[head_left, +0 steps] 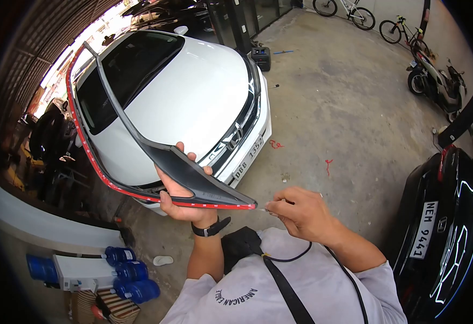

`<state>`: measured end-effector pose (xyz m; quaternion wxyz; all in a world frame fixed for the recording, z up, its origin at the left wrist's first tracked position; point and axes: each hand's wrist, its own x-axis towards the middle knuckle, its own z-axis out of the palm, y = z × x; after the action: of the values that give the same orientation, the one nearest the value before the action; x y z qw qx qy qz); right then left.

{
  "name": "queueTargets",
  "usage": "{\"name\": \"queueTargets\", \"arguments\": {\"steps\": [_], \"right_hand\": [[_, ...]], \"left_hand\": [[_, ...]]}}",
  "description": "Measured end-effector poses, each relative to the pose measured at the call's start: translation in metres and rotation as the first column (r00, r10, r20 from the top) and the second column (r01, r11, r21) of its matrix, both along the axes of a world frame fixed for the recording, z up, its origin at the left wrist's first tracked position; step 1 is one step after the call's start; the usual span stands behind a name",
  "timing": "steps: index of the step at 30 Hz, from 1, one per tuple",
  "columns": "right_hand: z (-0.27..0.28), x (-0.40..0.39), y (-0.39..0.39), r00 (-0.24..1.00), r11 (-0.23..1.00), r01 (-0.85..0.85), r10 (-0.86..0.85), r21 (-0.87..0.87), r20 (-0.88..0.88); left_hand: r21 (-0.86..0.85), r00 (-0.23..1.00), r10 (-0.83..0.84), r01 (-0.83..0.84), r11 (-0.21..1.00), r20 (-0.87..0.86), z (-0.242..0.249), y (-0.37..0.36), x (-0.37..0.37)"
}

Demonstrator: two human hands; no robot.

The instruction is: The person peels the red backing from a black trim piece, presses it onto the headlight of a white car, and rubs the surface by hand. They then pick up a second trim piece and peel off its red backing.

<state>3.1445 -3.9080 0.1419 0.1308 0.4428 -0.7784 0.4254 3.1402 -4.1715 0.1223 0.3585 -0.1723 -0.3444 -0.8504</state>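
My left hand (185,194) is closed around the wide, pointed end of a long dark car trim strip (193,175). From there the strip runs up and away in a narrow loop, and red-backed adhesive tape (99,170) lines its outer edge. The tip of the strip points right, toward my right hand (304,213). Thumb and fingers of that hand are pinched together just beyond the tip, with a small gap between. Whatever is in the pinch is too small to make out.
A white car (193,92) stands in front, behind the strip. Red tape scraps (328,166) lie on the concrete floor. At right are a black car (436,227) and a scooter (439,81). Blue water bottles (134,270) are at lower left.
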Motion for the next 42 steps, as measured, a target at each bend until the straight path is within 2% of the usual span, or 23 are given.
{"name": "queueTargets", "arguments": {"steps": [4, 14, 16, 42], "right_hand": [[-0.0014, -0.0011, -0.006, 1.0, 0.999, 0.021, -0.021, -0.033, 0.001], [0.0055, 0.0002, -0.0055, 1.0, 0.999, -0.018, 0.017, 0.037, 0.008], [0.0063, 0.0012, -0.0057, 1.0, 0.999, -0.002, 0.002, 0.054, 0.01], [0.0042, -0.0009, -0.0044, 0.999, 0.996, 0.033, -0.031, 0.082, -0.026]], "left_hand": [[0.058, 0.999, -0.03, 0.028, 0.998, 0.035, 0.0016, 0.0027, 0.0004], [0.069, 0.997, -0.032, 0.027, 0.997, 0.07, -0.0019, 0.0011, 0.0011], [0.029, 0.996, 0.005, -0.007, 1.0, 0.085, -0.0013, 0.0017, 0.001], [0.021, 0.999, -0.028, 0.027, 0.999, 0.029, -0.0015, 0.0025, -0.0022]]}}
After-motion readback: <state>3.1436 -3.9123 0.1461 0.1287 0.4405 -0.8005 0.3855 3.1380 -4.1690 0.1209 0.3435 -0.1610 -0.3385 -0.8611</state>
